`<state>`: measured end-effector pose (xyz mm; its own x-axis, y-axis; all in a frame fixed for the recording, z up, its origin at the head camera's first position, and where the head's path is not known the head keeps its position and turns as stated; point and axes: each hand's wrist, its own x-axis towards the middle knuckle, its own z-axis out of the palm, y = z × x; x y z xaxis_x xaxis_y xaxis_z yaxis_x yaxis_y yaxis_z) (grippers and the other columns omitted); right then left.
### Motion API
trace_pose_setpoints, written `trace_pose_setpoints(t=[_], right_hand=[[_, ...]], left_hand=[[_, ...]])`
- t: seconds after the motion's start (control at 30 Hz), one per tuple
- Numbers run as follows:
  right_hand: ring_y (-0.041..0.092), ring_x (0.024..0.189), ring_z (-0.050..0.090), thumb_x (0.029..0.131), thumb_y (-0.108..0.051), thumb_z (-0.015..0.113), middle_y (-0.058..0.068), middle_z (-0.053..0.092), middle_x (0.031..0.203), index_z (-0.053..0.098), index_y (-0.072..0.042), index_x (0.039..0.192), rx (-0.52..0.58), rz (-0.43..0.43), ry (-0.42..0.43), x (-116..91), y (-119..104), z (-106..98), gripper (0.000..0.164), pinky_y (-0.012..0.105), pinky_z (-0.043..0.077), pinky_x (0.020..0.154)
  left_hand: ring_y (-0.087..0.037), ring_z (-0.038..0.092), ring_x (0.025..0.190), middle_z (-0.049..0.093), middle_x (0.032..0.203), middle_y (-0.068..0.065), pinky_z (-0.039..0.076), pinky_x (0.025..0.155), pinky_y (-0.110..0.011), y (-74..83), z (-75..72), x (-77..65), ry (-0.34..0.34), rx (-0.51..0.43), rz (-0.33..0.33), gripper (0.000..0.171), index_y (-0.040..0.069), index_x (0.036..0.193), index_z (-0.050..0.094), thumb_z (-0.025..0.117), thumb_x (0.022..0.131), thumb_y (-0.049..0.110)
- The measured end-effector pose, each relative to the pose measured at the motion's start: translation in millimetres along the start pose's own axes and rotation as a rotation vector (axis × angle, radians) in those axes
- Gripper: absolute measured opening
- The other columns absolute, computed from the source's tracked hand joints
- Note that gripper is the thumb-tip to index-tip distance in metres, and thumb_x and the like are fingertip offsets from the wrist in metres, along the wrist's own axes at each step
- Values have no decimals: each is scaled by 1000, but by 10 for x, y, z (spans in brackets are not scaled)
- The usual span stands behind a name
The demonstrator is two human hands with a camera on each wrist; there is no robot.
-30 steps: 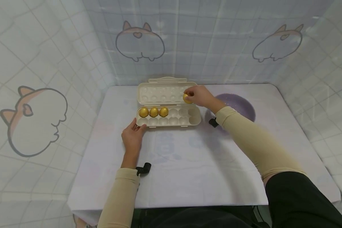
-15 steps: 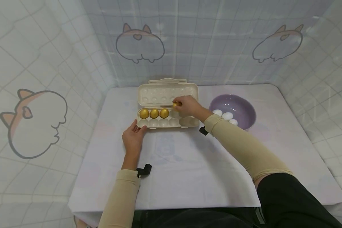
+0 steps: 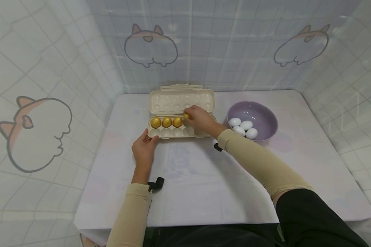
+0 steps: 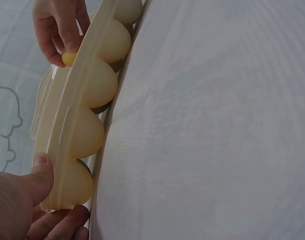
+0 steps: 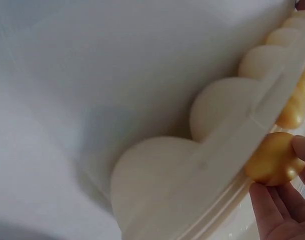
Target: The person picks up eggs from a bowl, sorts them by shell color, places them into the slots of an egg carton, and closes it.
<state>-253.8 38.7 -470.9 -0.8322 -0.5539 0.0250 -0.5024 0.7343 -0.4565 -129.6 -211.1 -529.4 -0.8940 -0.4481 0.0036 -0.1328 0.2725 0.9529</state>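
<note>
An egg carton [image 3: 161, 133] of cream plastic lies with its lid [image 3: 181, 97] folded back on the table. Three golden eggs [image 3: 167, 122] sit side by side in the left cups of its back row. My left hand [image 3: 144, 146] grips the carton's left front corner, thumb on the rim and fingers below, as the left wrist view shows. Between the thumb and fingers of my right hand [image 3: 201, 118] is another golden egg [image 5: 275, 159], over the back row just right of those three. That hand covers some of the right cups in the head view.
A purple bowl [image 3: 266, 118] stands right of the carton, with several white eggs [image 3: 246, 125] in its left front part. The white tablecloth [image 3: 185, 192] spreads in front of the carton. A tiled-pattern curtain [image 3: 204, 44] hangs close behind the table.
My right hand has carried the golden egg left and down, from beside the lid to the back row. The bowl's white eggs have come into view. My left hand stays on the corner.
</note>
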Motion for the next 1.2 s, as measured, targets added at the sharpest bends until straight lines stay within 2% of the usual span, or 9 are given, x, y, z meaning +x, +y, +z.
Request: trace_pose_setpoints(t=[0.2, 0.37, 0.53, 0.67, 0.8, 0.87, 0.97, 1.07, 1.2], right_hand=[[24, 110, 61, 107, -22, 62, 11, 62, 129, 63, -9, 135, 6, -20, -19, -19, -22, 78, 31, 40, 57, 99], [22, 107, 63, 106, -18, 64, 9, 64, 125, 65, -8, 131, -40, -10, -19, -30, -26, 116, 28, 39, 59, 97], [24, 106, 64, 105, -18, 65, 10, 66, 125, 66, -8, 131, -26, -5, 0, -52, -27, 102, 28, 41, 58, 97], [26, 114, 65, 105, -18, 65, 12, 68, 130, 65, -7, 136, -15, 11, -3, -65, -13, 94, 33, 42, 58, 102], [27, 126, 66, 105, -17, 65, 12, 69, 137, 64, -7, 141, -45, 11, -8, -59, 22, 98, 38, 41, 56, 111], [27, 126, 66, 105, -16, 65, 12, 70, 138, 64, -6, 142, -55, 9, -7, -63, 33, 89, 39, 41, 56, 111], [27, 125, 68, 105, -21, 65, 9, 71, 138, 64, -9, 144, -63, 17, 1, -95, 46, 56, 40, 43, 58, 108], [28, 129, 68, 106, -30, 65, 7, 70, 143, 62, -13, 148, -42, 37, 15, -149, 68, -5, 46, 45, 57, 111], [34, 133, 65, 105, -42, 64, 13, 67, 146, 54, -13, 155, 24, 99, 11, -218, 101, -152, 59, 49, 52, 119]], left_hand=[[-26, 71, 126, 64, 144, -21, 62, 96, -24, -11, -2, -4, 2, -12, 10, 70, 5, 151, 55, 86, 90, 14], [-27, 70, 127, 63, 145, -21, 62, 96, -23, -19, 9, -1, -3, -36, 3, 70, 5, 152, 55, 86, 90, 13], [-27, 70, 127, 64, 145, -21, 62, 96, -22, -21, 9, 5, 1, -46, 5, 69, 5, 152, 55, 86, 90, 13], [-27, 70, 127, 63, 145, -22, 61, 96, -22, -25, 7, 4, 4, -46, 3, 69, 5, 151, 55, 86, 90, 13], [-28, 70, 127, 64, 144, -22, 61, 95, -21, -27, 6, 4, 9, -43, 4, 69, 5, 151, 55, 86, 90, 12], [-28, 70, 127, 64, 144, -22, 61, 95, -20, -29, 8, 5, 10, -44, 8, 68, 5, 151, 55, 86, 90, 12], [-27, 70, 127, 64, 144, -22, 61, 96, -21, -33, 8, 2, 4, -44, 15, 68, 4, 151, 55, 85, 91, 12], [-27, 70, 127, 63, 145, -22, 62, 95, -21, -36, 9, 2, -2, -50, 18, 69, 4, 151, 55, 85, 91, 12], [-26, 71, 126, 64, 144, -21, 62, 94, -19, -38, 8, 17, -1, -50, 14, 69, 5, 151, 55, 86, 90, 12]])
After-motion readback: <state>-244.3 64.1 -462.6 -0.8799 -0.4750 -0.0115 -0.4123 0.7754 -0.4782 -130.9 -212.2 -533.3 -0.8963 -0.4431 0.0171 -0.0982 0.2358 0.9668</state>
